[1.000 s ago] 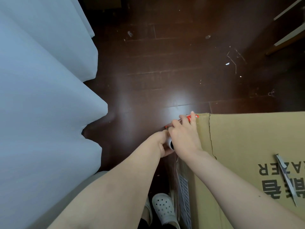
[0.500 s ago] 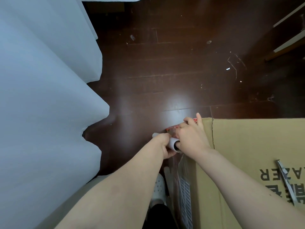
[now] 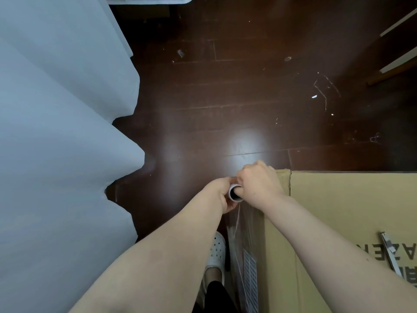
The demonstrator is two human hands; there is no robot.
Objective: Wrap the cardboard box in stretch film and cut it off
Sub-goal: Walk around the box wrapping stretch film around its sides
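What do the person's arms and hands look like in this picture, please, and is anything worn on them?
Both forearms are bare up to the bottom edge of the picture: no sleeve shows. The left hand and the right hand wear no glove, and I see no ring, watch, bracelet or marking on either. Most fingers are hidden, so nails cannot be judged.

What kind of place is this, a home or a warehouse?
Probably a room in a home, not a warehouse. The floor is dark wood planks, a pale curtain hangs to it on the left, and the person wears white perforated slippers beside the cardboard box.
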